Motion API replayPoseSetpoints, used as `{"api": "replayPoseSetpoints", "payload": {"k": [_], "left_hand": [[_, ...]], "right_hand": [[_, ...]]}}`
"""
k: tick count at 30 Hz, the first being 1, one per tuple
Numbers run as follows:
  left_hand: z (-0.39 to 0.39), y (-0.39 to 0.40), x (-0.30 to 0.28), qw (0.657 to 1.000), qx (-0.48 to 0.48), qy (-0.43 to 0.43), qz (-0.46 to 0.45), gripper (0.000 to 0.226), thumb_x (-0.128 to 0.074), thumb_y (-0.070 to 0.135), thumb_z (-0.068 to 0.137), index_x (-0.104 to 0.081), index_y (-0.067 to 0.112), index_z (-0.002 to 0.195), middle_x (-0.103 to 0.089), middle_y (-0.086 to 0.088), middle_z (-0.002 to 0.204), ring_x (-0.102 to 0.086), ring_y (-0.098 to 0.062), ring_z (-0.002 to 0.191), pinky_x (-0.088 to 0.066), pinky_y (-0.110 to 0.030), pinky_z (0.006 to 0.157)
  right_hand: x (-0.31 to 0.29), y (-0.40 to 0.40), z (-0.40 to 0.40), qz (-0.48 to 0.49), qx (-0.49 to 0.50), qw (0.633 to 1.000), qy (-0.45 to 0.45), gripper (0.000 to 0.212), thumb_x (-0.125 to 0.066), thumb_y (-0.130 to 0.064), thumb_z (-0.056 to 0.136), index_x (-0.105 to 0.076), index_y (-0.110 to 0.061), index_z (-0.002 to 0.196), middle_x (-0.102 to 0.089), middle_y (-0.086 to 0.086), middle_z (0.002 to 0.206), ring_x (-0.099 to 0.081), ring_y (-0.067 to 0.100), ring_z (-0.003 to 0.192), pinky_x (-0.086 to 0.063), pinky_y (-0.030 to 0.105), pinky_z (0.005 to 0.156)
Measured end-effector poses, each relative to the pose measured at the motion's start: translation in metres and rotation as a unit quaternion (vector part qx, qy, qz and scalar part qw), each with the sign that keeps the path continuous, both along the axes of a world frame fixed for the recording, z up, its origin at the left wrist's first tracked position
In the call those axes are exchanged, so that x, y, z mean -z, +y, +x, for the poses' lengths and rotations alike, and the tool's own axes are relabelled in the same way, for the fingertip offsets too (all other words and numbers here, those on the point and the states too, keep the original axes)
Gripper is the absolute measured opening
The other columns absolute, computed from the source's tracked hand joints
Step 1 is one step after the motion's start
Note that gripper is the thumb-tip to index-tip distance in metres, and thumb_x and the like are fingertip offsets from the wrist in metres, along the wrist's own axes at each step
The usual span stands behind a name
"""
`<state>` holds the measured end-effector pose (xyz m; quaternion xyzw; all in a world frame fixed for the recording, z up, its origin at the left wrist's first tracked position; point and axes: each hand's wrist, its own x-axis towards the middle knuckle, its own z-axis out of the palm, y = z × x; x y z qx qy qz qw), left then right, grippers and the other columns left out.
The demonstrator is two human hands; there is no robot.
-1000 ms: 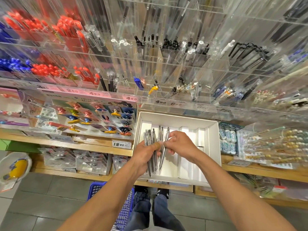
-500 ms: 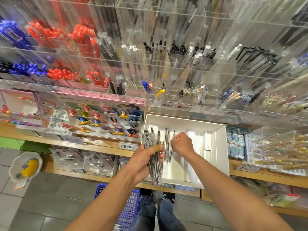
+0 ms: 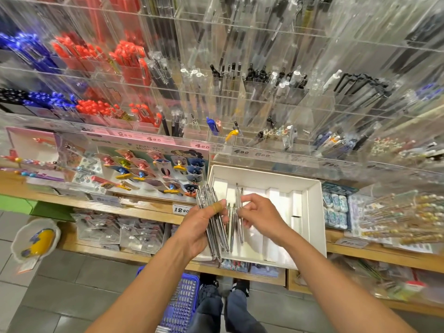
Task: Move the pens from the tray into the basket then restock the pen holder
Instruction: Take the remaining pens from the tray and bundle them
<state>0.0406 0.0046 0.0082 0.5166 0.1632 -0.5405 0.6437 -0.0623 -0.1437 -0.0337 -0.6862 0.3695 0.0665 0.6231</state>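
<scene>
Pens, seemingly three, left in tray; left hand grips bundle.

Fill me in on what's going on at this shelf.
A person is clearing pens out of a white tray on the shelf. The left hand grips a bundle of clear pens, while the right hand pinches another pen over the tray. The blue basket sits on the floor below.

This is a stationery shop: tiered clear acrylic racks hold sorted pens, price labels run along their front edge, packaged goods hang under wooden shelves, and what looks like a blue shopping basket sits on the tiled floor.
</scene>
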Motion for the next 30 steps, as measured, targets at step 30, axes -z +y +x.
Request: {"api": "replayPoseSetpoints", "payload": {"k": [30], "left_hand": [[0.014,0.015,0.009,0.999,-0.029,0.042,0.006,0.039,-0.080,0.016,0.065,-0.068,0.002,0.099,-0.073,-0.011,0.083,-0.072,-0.022,0.071,-0.061,-0.033,0.061]], "right_hand": [[0.023,0.005,0.013,-0.098,0.045,0.991,0.082,0.021,-0.071,-0.022,0.076,-0.059,-0.022,0.094,-0.064,-0.003,0.084,-0.065,0.012,0.069,-0.048,0.023,0.059]]}}
